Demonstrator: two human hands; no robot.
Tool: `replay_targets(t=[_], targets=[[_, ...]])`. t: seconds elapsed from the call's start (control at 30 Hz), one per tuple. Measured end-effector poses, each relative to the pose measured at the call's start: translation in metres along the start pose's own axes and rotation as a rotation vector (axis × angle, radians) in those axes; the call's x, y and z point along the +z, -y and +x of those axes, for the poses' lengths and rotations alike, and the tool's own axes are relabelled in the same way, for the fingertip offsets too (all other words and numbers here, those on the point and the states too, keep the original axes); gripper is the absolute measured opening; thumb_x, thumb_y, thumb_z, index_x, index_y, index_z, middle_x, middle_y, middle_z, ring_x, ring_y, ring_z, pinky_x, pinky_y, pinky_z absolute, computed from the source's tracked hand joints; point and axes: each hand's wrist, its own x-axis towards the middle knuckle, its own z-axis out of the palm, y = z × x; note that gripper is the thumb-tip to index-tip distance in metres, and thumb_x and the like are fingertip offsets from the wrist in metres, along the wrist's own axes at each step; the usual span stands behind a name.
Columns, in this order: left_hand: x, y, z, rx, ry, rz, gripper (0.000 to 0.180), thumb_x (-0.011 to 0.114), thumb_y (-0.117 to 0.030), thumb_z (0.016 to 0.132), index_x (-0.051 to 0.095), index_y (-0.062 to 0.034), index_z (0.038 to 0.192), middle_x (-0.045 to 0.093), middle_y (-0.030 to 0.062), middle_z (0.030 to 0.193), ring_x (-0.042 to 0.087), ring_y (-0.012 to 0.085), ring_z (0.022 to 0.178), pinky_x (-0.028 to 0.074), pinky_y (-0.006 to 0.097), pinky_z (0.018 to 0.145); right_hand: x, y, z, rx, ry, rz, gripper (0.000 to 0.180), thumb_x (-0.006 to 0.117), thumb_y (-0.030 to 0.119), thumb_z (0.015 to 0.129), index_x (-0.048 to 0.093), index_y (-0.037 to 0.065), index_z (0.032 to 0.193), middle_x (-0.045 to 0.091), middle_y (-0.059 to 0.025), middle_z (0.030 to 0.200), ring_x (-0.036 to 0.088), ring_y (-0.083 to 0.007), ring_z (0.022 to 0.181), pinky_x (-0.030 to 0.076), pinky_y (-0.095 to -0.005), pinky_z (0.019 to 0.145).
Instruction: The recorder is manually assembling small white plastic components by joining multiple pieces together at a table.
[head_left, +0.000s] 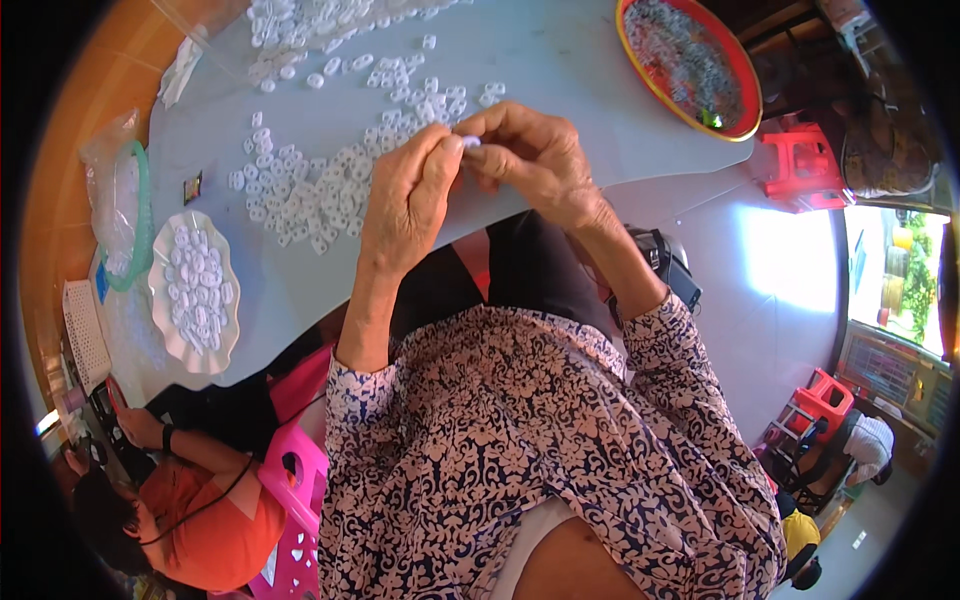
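Over the near edge of the grey table (pixel 590 90), my left hand (pixel 412 195) and my right hand (pixel 540 165) meet with their fingertips together. Pinched between them is a small white plastic piece (pixel 470 143), mostly covered by my thumbs and fingers. Just beyond and to the left of my hands lies a loose spread of small white plastic pieces (pixel 315 190), several with holes in them. A larger heap of similar pieces (pixel 300 22) sits at the far side of the table.
At the left stands a scalloped white dish (pixel 165 318) of white pieces, beside a green-rimmed basket (pixel 143 165). A red basin (pixel 752 125) filled with small greyish parts is at the far right. Red stools (pixel 805 165) stand on the floor. A person in orange (pixel 215 510) sits at lower left.
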Motion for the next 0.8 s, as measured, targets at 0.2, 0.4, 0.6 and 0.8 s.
replay_targets(t=[0.2, 0.4, 0.6, 0.8], targets=[[0.004, 0.009, -0.005, 0.057, -0.110, -0.018, 0.029, 0.046, -0.020, 0.096, 0.050, 0.0017, 0.078, 0.039, 0.0037, 0.057, 0.035, 0.0109, 0.053, 0.031, 0.028, 0.049, 0.003, 0.003, 0.006, -0.086, 0.001, 0.003, 0.016, 0.059, 0.004, 0.088, 0.059, -0.003, 0.102, 0.059, -0.0008, 0.077, 0.052, -0.0047, 0.066, 0.045, -0.0203, 0.059], [-0.005, 0.022, -0.021, 0.044, -0.087, -0.087, 0.029, 0.046, -0.019, 0.095, 0.053, 0.0015, 0.076, 0.042, 0.0015, 0.057, 0.037, 0.0080, 0.053, 0.032, 0.025, 0.050, -0.028, 0.063, 0.077, -0.444, -0.272, -0.478, 0.019, 0.054, 0.001, 0.088, 0.060, -0.007, 0.105, 0.059, -0.0044, 0.073, 0.054, -0.0074, 0.061, 0.046, -0.0220, 0.057], [0.009, 0.016, -0.018, 0.103, -0.059, -0.197, 0.029, 0.045, -0.016, 0.095, 0.049, 0.0014, 0.071, 0.041, 0.0006, 0.055, 0.038, 0.0066, 0.052, 0.032, 0.025, 0.048, -0.157, 0.098, 0.168, -0.651, -0.530, -0.987, 0.011, 0.061, 0.009, 0.082, 0.065, -0.001, 0.081, 0.058, -0.0019, 0.062, 0.051, -0.0077, 0.055, 0.040, -0.0247, 0.049], [-0.003, 0.026, -0.023, 0.021, -0.097, -0.199, 0.032, 0.043, -0.021, 0.096, 0.054, 0.0002, 0.075, 0.043, -0.0012, 0.060, 0.039, 0.0057, 0.057, 0.032, 0.022, 0.053, -0.042, 0.055, 0.119, -0.567, -0.042, -1.063, 0.011, 0.061, 0.011, 0.082, 0.067, 0.002, 0.086, 0.066, -0.0110, 0.071, 0.062, -0.0166, 0.062, 0.049, -0.0296, 0.060]])
